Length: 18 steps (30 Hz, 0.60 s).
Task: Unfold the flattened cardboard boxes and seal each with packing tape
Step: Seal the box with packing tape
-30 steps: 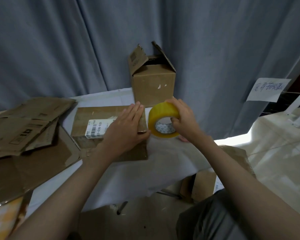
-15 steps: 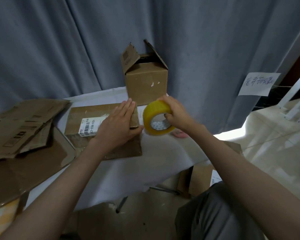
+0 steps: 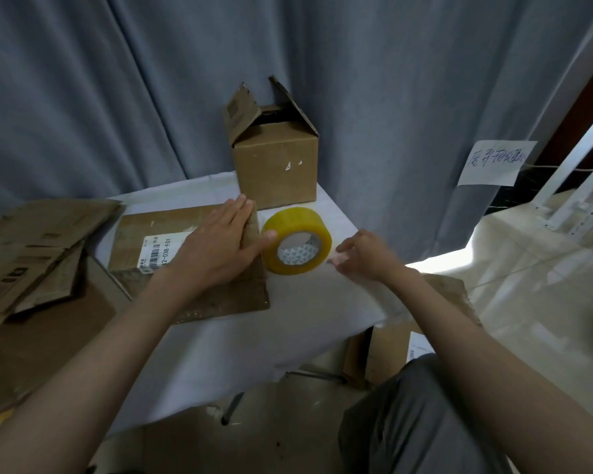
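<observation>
head view: left hand (image 3: 216, 248) — fingers straight, together — presses flattened box (image 3: 144, 234); tape roll (image 3: 297, 245) just right of it; beyond the roll, right hand (image 3: 367, 256) loosely curled, holding nothing.

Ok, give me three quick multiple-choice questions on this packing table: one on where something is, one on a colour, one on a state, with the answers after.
1. Where does the tape roll lie?
A. inside the box
B. on the white cloth right of the flat carton
C. on the floor

2. What colour is the roll?
A. yellow
B. blue
C. black

3. How are the top flaps of the upright box?
A. taped shut
C. cut off
B. standing open

Answers: 1 B, it lies beside the flat carton under the left hand. 2 A, its band is yellow. 3 B, both flaps stick up.
</observation>
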{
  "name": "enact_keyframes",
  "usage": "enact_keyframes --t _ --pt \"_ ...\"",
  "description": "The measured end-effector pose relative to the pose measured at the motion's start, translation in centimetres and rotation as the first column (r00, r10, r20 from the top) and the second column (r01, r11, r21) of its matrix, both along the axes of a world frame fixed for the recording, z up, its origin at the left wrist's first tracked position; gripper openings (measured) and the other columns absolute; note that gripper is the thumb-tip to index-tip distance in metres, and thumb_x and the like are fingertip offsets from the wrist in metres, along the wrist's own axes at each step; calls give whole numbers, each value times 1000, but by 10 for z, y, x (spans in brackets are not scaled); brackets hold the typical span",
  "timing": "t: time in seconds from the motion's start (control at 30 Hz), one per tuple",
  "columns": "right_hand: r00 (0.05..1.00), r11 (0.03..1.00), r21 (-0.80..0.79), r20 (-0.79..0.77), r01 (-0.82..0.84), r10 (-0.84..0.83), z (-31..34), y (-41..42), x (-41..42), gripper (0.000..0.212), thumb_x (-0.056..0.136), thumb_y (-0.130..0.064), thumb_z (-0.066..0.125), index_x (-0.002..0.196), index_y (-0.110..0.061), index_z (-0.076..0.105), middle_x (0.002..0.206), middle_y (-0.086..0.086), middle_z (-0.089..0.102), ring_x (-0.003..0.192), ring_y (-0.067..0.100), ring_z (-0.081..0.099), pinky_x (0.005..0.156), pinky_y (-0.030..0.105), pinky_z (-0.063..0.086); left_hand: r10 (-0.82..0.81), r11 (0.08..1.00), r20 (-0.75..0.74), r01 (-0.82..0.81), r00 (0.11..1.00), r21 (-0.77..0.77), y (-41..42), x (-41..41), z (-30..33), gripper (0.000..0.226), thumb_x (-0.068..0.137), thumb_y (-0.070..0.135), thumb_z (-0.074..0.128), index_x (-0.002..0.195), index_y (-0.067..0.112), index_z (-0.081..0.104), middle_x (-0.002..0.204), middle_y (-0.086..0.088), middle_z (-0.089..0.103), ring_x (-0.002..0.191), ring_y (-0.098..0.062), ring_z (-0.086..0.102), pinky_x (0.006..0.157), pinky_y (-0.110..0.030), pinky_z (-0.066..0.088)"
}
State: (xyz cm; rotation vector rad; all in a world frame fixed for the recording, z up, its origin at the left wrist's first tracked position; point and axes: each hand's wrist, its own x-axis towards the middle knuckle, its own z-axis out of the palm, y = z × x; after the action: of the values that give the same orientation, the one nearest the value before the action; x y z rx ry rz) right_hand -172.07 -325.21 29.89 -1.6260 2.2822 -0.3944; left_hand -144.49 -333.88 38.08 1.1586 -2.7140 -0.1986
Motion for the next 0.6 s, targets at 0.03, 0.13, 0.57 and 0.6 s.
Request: enact_keyframes --t 0.03,0.13,0.57,0.6 --pt "998 996 -65 5 55 -55 -3 2 2 32 87 -39 71 109 -16 69 117 8 56 107 26 56 90 36 45 7 1000 -19 -7 1000 -1 -2 -2 6 83 94 72 23 157 19 22 165 -1 18 151 -19 17 119 -35 15" --pt "986 968 -190 52 163 -155 -5 3 10 15 91 -25 62 88 -14 53 98 11 62 82 27 56 70 36 46 -9 990 15 11 1000 -139 -17 -15 23 54 97 60 38 123 16 55 127 -7 53 115 -23 49 87 -35 43" --pt "829 700 -598 559 391 15 37 19 88 8 91 -16 64 98 -19 64 92 -4 64 85 9 61 71 34 55 -237 923 -222 291 946 253 -66 -47 33 22 70 21 89 85 17 74 77 -1 67 67 -5 58 63 -19 46" --pt "830 714 -595 556 370 34 38 19 96 10 90 -15 63 98 -21 64 96 -1 64 89 12 61 75 37 56 -234 921 -234 292 944 258 -67 -47 32 22 69 21 89 84 17 74 75 -3 68 66 -5 58 62 -19 46"
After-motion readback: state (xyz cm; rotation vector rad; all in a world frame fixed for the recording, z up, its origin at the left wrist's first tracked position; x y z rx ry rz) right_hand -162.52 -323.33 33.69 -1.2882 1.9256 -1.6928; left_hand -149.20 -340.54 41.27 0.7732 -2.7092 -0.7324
